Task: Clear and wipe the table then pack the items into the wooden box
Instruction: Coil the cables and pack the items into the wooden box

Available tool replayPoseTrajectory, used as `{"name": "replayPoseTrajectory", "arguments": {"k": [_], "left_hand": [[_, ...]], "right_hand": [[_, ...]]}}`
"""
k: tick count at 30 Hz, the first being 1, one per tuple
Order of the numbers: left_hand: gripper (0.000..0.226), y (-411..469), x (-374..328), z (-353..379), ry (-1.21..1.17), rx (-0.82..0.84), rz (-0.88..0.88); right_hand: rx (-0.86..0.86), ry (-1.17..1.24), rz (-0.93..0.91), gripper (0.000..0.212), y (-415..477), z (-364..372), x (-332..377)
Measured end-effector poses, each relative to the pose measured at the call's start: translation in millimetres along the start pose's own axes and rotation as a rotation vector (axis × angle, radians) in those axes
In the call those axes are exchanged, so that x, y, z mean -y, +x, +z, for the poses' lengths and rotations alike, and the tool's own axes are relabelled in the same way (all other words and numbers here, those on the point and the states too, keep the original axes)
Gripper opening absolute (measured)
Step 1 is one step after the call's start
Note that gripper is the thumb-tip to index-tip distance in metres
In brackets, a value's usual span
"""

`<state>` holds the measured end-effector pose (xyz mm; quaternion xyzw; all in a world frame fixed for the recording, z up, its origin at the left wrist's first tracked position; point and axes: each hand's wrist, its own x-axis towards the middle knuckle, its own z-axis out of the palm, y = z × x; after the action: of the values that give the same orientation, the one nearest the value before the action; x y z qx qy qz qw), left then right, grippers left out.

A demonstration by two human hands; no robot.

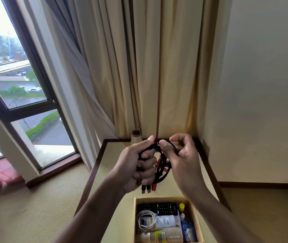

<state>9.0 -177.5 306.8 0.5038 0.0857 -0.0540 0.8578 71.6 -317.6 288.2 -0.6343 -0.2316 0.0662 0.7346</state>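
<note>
Head view: both hands are meeting above the table [115,174].
Left hand [136,165]: fingers are curling tight around a coiled black cable [162,165] — plugs are dangling below.
Right hand [180,155]: thumb and fingertips are pinching the coil's top loop.
Wooden box [196,223]: sitting near, already holding a remote [157,208] — lid off.

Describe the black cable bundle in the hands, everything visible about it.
The black cable bundle is thin cord gathered into loose loops, held in the air above the table, beyond the wooden box. The left hand grips one side in a fist; the right hand pinches the top loop. Dark plug ends and something red hang below.
</note>
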Motion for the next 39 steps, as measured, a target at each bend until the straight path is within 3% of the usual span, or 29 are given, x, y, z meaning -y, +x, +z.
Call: {"name": "replayPoseTrajectory", "arguments": {"k": [5,8,10,15,20,25,29,32,35,39], "left_hand": [[0.052,5,8,10,0.195,-0.256,0.083],[0.053,5,8,12,0.140,-0.346,0.056],[0.056,4,9,14,0.092,-0.321,0.023],[0.054,-3,13,16,-0.082,-0.077,-0.006],[0.061,-6,16,11,-0.062,0.058,-0.025],[0.040,-5,14,-13,-0.097,0.245,-0.116],[0.048,-3,17,-3,0.005,0.170,-0.058],[0.035,-2,17,4,0.007,0.070,-0.014],[0.035,-2,13,-1,-0.060,-0.009,0.006],[0.038,-1,7,-9,-0.084,-0.098,0.032]], "right_hand": [[0.099,0.076,0.330,0.045,7,0,1],[0.205,0.256,0.455,0.042,8,-6,7],[0.254,0.346,0.481,0.036,12,-11,4],[0.301,0.301,0.416,0.026,22,-26,6],[0.396,0.184,0.325,0.023,24,-30,5],[0.519,0.041,0.241,0.008,27,-35,10],[0.528,-0.074,0.190,0.008,34,-32,7],[0.463,-0.126,0.153,0.015,34,-30,4],[0.423,-0.329,0.073,0.019,29,-38,4],[0.503,-0.461,0.045,0.016,24,-50,9]]}}
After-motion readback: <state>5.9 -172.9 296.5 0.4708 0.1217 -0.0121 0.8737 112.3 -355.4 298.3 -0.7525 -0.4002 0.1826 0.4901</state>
